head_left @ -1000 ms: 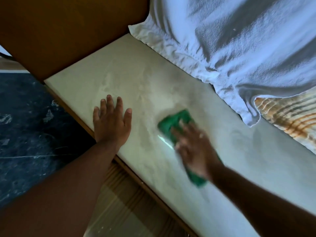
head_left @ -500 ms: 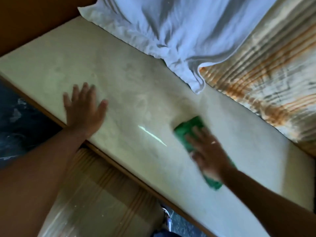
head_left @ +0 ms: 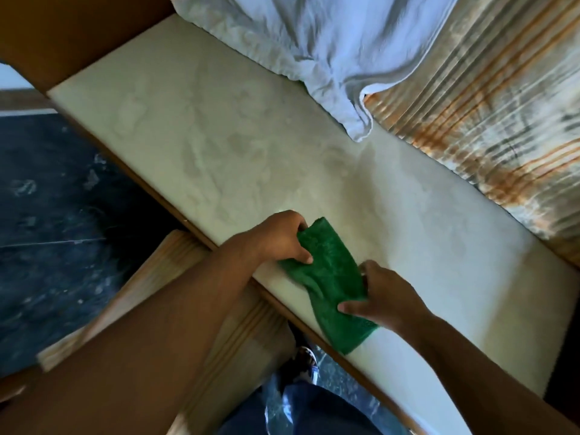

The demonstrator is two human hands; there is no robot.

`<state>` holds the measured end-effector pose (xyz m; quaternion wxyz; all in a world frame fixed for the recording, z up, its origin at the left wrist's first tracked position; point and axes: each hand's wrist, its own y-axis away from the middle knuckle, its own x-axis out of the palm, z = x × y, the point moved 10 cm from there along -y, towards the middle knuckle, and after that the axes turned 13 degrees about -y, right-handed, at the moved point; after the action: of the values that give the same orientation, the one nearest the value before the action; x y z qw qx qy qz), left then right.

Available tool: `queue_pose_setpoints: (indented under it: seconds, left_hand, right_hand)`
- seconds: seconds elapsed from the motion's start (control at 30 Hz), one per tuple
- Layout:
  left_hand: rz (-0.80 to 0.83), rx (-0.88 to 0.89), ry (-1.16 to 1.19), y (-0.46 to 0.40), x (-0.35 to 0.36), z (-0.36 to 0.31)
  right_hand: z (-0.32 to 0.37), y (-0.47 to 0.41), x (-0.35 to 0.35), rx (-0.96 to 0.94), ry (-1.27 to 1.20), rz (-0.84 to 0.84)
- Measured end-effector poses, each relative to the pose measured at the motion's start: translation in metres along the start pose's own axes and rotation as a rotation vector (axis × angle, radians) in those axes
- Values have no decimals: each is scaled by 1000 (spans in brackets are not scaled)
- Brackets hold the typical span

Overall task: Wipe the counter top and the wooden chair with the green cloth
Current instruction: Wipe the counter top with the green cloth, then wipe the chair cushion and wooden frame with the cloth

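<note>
Both hands grip the green cloth [head_left: 329, 271]: left hand [head_left: 282, 240] pinches its upper edge, right hand [head_left: 383, 296] clamps the lower end. Cloth lies bunched at the near edge of the pale counter top [head_left: 219, 146]. White towel [head_left: 314, 42] and striped fabric [head_left: 486, 120] lie along the far side. Wooden chair [head_left: 244, 334] sits just below the counter edge.

The surface [head_left: 219, 146] lies bare across its middle and left end, wide enough for a hand to pass freely. Along the far edge a white cloth [head_left: 314, 48] and a striped fabric [head_left: 486, 120] overhang and narrow the way toward the right end. At the near edge both hands and a green cloth [head_left: 329, 271] take up room, with a wooden chair [head_left: 238, 340] just below.
</note>
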<state>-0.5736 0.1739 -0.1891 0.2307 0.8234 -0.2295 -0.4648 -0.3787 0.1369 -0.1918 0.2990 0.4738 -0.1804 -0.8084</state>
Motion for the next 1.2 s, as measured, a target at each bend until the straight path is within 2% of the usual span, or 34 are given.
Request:
queue_pose_setpoints:
  seconds: [0.07,0.13,0.27,0.33,0.43,0.53,0.6,0.7,0.73,0.77,0.8,0.87,0.9,0.97,1.13,1.2]
  left_hand:
    - [135,9,182,19,6,12]
    - [211,-11,432,51,8,39]
    - [60,-86,1027,123,19,135]
    - [-28,-159,1270,155,53,195]
    - [-111,-434,1422,190,141,285]
    - [-147,-684,1420,203,224,360]
    - [-181,-741,1430,192,251,395]
    - [-368,-676,1534,160,253,457]
    - [-482,-634,1457,154,239,479]
    - [-591,-608,1243,152,226,505]
    - [-633,-588,915,151,213,526]
    - [-564,-540,87,143,207,549]
    - [-499,-500,-165,138,214,555]
    - [-458,-412,-320,132,234,569]
    - [-503,-331,-313,127,239,587]
    - [-470,-349,-285,129,239,596]
  right_hand:
    - [23,-7,13,-57,61,159]
    - [50,-8,22,-112,-12,284]
    - [117,-1,44,-198,-637,413]
    - [143,-5,84,-202,-805,435]
    - [163,-23,177,-203,-589,419]
    - [168,-54,279,-178,-357,476]
    - [170,-80,326,-167,-252,507]
    - [171,-130,374,-183,-6,483]
    - [172,-147,381,-228,142,443]
    - [177,-161,392,-313,344,394]
    - [188,-171,404,-443,528,336]
    - [219,-172,444,-756,697,297]
    - [231,-169,463,-869,729,310]
    - [240,-173,501,-972,822,343]
    - [236,-183,518,-1054,803,192]
    - [237,-176,522,-1005,735,130]
